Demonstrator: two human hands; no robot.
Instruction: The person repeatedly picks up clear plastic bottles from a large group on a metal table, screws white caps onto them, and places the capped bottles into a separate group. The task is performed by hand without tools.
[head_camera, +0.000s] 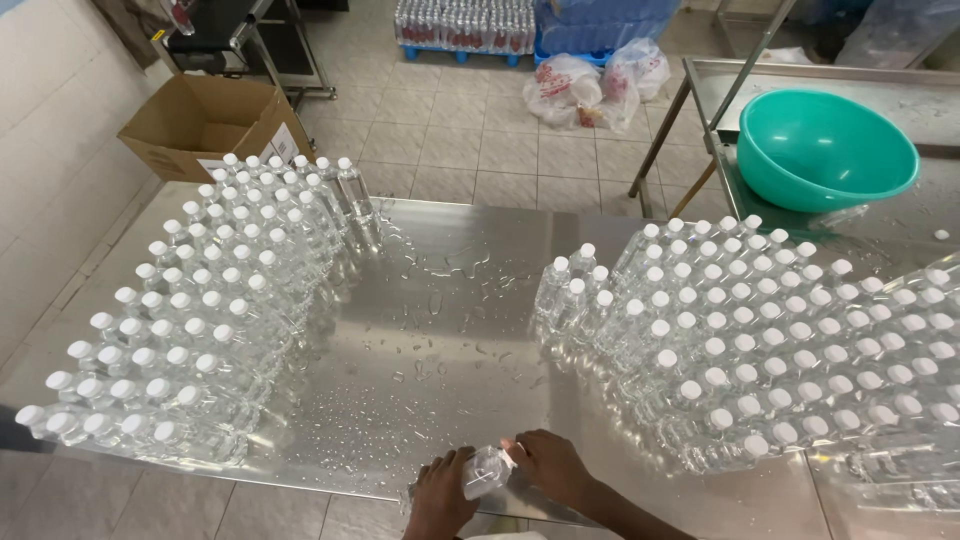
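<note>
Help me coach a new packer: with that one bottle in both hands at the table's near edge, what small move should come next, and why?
Probably stand the bottle upright beside the left block of bottles: the left hand and right hand hold it on its side, apart from both blocks, and the wet steel table between them is bare.

The desk (440, 330) is brushed steel, smooth and shiny, beaded with water drops. The bottles (780, 350) are clear glossy plastic with matt white caps, like the small bottle (487, 470) in hand. The bowl (825, 148) is smooth teal plastic, the box (200, 125) matt brown cardboard, the floor (480, 140) dull tile.
</note>
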